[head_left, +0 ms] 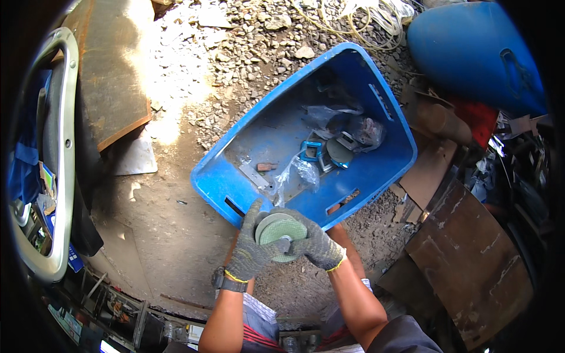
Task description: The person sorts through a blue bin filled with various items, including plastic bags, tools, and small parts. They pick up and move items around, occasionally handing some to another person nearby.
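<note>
Both my hands wear grey knit gloves with yellow cuffs, and they meet at the near edge of a blue plastic bin (376, 165). Between them is a small stack of green abrasive discs (279, 232), faces turned up. My left hand (250, 253) is closed around the left side of the stack, thumb side over it. From the right, my right hand (315, 244) grips the same discs, fingers near their centre hole. In the bin lie a clear plastic bag (371, 132), a round grey item (339, 152), a blue square frame (310, 151) and a flat metal bar (253, 175).
Gravel (235, 70) covers the ground beyond the bin. A blue drum (471, 53) lies at the far right above scrap and rusty sheet metal (471, 265). On the left stand a brown panel (112, 70) and a pale frame (67, 141). A pale hose (359, 29) lies behind.
</note>
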`<action>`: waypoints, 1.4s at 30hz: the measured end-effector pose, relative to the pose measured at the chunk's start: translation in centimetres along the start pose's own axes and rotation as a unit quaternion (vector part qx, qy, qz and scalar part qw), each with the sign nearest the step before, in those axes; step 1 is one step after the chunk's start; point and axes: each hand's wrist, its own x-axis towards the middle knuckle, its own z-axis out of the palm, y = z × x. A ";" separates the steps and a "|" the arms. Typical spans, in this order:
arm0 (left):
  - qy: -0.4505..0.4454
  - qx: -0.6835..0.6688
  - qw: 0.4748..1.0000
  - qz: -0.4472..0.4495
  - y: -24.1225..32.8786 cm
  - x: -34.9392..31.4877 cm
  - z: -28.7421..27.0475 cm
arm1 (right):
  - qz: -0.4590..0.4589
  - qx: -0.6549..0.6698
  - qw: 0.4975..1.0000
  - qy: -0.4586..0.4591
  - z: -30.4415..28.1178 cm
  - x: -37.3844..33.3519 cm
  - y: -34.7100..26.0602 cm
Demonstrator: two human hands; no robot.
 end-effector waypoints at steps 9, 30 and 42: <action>0.012 -0.027 1.000 0.000 -0.5 0.3 0.5 | -0.017 0.018 0.998 -0.053 0.0 0.1 -1.8; 0.406 0.236 0.875 0.116 0.7 0.3 -9.1 | -0.020 -0.507 0.637 0.580 -21.5 15.5 -10.7; 0.337 -0.345 0.870 0.108 -1.1 1.9 -8.5 | -0.272 -0.582 0.704 0.304 -4.8 17.9 -3.6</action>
